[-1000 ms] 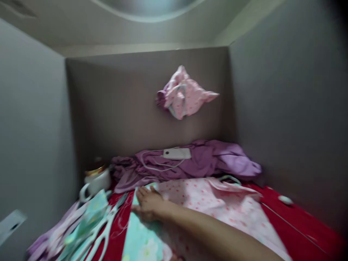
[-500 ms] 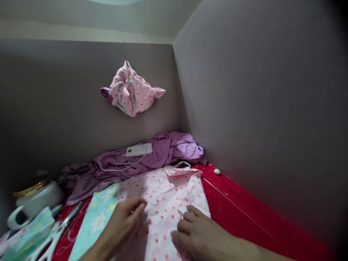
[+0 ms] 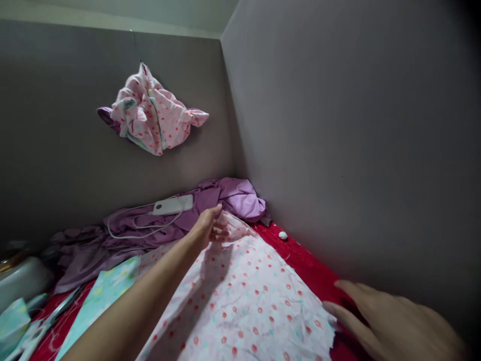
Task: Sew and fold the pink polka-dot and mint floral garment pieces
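A pink fabric piece (image 3: 248,296) with red dots lies spread over a red cloth surface (image 3: 311,260), its right edge frayed. My left hand (image 3: 214,228) is closed on its far edge, thumb on top and fingers curled at the cloth. At the lower right, my right hand (image 3: 391,321) is open, thumb and fingers apart, slightly blurred. Its thumb tip is at the fabric's right edge; contact is unclear. Mint floral fabric (image 3: 101,296) shows to the left, partly covered by my left forearm.
Crumpled purple cloth (image 3: 240,198) lies along the back wall, with a white device and cable (image 3: 175,204) on it. Scissors (image 3: 48,321) and a white pot (image 3: 22,281) are at left. A small white object (image 3: 283,235) sits by the right wall. Dotted fabric (image 3: 150,110) hangs above.
The pink fabric has been spread out to the right, over the red surface. My left hand has moved forward to its far edge; my right hand has moved right. The view has shifted right.
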The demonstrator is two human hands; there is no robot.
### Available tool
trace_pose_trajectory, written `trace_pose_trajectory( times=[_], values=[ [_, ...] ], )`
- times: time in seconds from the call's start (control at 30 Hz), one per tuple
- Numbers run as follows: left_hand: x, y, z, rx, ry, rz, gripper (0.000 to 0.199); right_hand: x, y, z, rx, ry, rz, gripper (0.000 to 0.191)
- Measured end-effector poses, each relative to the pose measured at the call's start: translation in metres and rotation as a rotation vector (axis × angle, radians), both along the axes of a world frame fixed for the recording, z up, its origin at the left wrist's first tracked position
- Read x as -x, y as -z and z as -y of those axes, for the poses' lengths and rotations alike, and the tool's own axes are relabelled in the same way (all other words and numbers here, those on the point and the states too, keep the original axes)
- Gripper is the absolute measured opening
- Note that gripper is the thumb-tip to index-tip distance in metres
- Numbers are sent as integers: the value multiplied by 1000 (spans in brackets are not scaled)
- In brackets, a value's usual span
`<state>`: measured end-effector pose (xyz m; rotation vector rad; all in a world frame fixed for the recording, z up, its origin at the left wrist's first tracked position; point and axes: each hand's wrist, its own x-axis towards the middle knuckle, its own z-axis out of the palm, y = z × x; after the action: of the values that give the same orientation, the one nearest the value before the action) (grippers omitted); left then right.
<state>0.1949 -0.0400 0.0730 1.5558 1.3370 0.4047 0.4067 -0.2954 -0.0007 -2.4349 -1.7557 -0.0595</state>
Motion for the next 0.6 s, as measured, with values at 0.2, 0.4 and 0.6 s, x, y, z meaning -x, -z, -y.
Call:
trace_pose_trajectory(
  times=[0.2,0.4,0.6],
  values=[
    [-17,8,-17,-473,163,-276,38,23,-28,-30,198,31,-116,37],
    [-26,10,-24,-828,611,-539,30,16,-5,-33,114,-53,-241,22],
    [-36,10,-32,-930,808,-779,27,12,5,-39,126,23,-361,11]
  ],
)
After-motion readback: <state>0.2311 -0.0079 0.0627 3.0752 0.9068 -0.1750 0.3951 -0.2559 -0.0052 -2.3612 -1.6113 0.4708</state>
